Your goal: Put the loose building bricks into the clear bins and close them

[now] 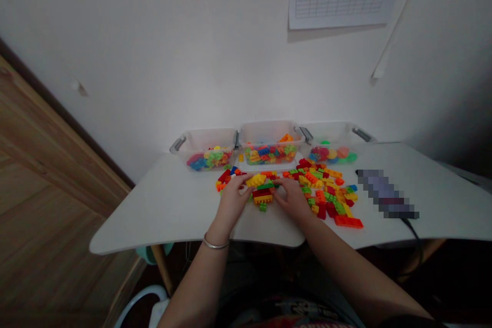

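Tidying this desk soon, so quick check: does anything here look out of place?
The loose plastic building bricks stand out: they lie scattered over the white table in front of the three clear bins. An object to the right is pixelated, its dark cable trailing off the edge; what it is cannot be told.

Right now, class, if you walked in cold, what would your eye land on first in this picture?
The bright scatter of plastic building bricks across the middle of the white table stands out first. At its centre, the left hand and right hand close around a small stack of bricks. Behind, against the wall, sit three clear plastic bins of more pieces.
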Action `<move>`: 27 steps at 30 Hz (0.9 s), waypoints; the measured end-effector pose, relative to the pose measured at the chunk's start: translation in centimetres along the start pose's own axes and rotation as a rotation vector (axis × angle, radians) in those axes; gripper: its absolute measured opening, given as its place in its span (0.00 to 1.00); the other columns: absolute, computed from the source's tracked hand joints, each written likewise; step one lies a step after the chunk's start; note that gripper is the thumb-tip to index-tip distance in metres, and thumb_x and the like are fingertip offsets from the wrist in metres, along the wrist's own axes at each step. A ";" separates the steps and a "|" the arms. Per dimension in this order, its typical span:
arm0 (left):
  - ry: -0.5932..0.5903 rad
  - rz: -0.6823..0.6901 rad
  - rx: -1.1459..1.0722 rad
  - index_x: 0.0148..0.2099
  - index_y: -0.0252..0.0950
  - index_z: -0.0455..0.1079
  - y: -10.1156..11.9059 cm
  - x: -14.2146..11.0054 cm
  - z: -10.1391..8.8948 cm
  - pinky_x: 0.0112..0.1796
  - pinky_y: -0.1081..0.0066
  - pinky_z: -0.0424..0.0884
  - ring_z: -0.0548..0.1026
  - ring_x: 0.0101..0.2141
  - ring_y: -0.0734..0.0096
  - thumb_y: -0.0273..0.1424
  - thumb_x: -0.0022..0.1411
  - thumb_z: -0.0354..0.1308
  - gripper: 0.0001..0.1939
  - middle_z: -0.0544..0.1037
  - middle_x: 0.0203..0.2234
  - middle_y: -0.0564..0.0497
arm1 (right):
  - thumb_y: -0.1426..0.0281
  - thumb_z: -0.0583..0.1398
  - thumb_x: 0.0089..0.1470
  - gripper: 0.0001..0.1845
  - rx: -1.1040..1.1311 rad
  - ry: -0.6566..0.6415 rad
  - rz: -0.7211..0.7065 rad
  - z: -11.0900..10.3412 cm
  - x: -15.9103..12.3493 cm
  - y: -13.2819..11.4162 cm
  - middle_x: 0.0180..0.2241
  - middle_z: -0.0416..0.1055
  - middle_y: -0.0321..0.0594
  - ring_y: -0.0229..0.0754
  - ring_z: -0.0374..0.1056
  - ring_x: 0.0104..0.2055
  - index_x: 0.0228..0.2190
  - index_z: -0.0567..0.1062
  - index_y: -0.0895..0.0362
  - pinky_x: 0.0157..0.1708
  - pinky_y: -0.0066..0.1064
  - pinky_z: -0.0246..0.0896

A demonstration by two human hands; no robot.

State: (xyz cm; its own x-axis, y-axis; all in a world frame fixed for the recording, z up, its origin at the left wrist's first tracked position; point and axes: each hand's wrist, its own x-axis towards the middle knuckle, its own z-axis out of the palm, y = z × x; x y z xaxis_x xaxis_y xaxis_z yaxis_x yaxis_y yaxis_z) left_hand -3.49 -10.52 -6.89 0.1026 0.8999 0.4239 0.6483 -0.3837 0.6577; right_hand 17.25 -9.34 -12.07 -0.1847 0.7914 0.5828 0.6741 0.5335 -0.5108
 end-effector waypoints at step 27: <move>0.127 -0.061 0.764 0.54 0.35 0.72 -3.8 0.4 0.7 0.60 0.44 0.49 0.64 0.58 0.50 0.35 0.66 0.47 0.20 0.71 0.56 0.41 | 0.60 0.60 0.51 0.18 -0.132 0.151 0.357 -6.4 15.6 1.9 0.36 0.78 0.42 0.44 0.72 0.39 0.42 0.74 0.57 0.44 0.36 0.63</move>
State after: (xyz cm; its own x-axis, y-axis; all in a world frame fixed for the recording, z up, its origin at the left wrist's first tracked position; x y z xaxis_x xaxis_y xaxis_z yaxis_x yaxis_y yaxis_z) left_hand -5.34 -8.59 -9.67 -0.0077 0.8663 0.4994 0.9950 -0.0431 0.0900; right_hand 20.16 2.12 0.10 0.1778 0.8620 0.4747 0.7646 0.1826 -0.6180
